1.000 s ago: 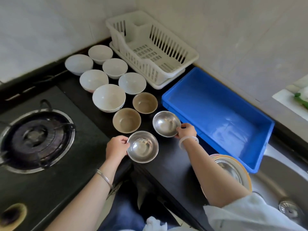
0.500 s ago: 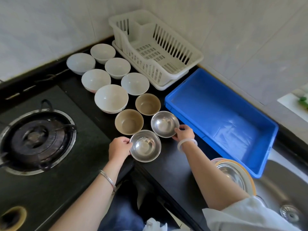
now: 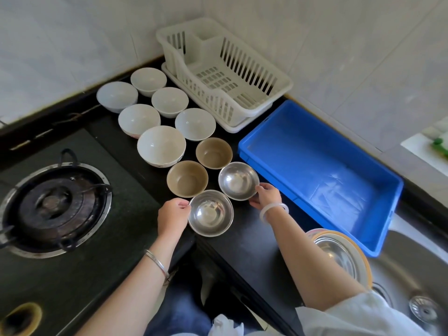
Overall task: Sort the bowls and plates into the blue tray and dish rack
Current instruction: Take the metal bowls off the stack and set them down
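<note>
Two steel bowls stand on the black counter. My left hand (image 3: 172, 219) grips the left rim of the near steel bowl (image 3: 210, 213). My right hand (image 3: 265, 196) holds the right rim of the far steel bowl (image 3: 238, 181). Behind them stand two tan bowls (image 3: 187, 178) (image 3: 214, 153) and several white bowls (image 3: 161, 145). The empty blue tray (image 3: 320, 170) lies to the right, the empty white dish rack (image 3: 225, 73) behind it. A stack of plates (image 3: 344, 253) with a steel one on top sits by my right forearm.
A gas burner (image 3: 54, 204) fills the stove top on the left. A steel sink (image 3: 417, 287) with its drain lies at the lower right. White tiled walls close the corner behind the rack and tray.
Both hands stay on the steel bowls. The far steel bowl has shifted slightly toward the near one; the view has tilted a little.
</note>
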Motion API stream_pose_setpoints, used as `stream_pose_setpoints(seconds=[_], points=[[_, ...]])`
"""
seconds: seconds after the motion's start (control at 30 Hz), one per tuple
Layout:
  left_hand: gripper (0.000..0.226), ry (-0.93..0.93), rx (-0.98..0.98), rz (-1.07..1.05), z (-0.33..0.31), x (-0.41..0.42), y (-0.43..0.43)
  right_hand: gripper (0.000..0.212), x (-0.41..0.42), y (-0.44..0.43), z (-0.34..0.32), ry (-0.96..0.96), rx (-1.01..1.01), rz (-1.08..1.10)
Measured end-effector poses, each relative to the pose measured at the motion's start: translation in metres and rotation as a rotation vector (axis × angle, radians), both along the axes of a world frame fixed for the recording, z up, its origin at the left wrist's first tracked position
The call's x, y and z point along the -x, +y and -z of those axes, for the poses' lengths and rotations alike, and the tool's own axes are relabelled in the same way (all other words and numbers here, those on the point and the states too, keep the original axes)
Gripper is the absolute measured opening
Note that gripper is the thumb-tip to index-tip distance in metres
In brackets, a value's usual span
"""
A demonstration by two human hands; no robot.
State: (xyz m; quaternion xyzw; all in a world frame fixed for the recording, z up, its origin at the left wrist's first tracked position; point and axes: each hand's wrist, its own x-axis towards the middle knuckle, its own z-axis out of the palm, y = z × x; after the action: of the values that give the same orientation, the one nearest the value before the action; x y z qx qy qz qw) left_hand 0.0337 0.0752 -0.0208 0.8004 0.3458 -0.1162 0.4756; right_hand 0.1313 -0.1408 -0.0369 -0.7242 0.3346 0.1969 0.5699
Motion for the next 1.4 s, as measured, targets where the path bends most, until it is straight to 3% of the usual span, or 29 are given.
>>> stream_pose_setpoints(seconds=[0.17,0.3,0.47,0.67,0.87,1.07,1.4], points=[[0.011,-0.003,-0.143,0.141,-0.018,0.0,-0.002,0.033,0.012,-0.009,-0.017,-0.058,0.079,-0.108],[0.026,-0.091,-0.223,0.203,-0.037,-0.005,-0.018,0.027,0.03,-0.031,-0.036,-0.2,0.184,-0.168],[0.016,-0.173,-0.134,0.402,-0.049,-0.018,-0.081,0.01,0.071,-0.095,-0.057,-0.298,0.371,-0.08],[0.029,-0.203,-0.101,0.725,-0.043,-0.011,-0.186,0.014,0.147,-0.18,-0.057,-0.181,0.759,0.073],[0.049,-0.229,-0.128,0.921,-0.036,0.0,-0.254,0.025,0.196,-0.206,-0.041,-0.148,0.69,0.275],[0.039,-0.213,-0.233,1.011,-0.028,0.005,-0.279,0.015,0.201,-0.203,-0.034,-0.117,0.522,0.319],[0.018,-0.332,-0.336,0.997,-0.036,-0.007,-0.27,0.008,0.192,-0.197,-0.04,-0.16,0.516,0.263]])
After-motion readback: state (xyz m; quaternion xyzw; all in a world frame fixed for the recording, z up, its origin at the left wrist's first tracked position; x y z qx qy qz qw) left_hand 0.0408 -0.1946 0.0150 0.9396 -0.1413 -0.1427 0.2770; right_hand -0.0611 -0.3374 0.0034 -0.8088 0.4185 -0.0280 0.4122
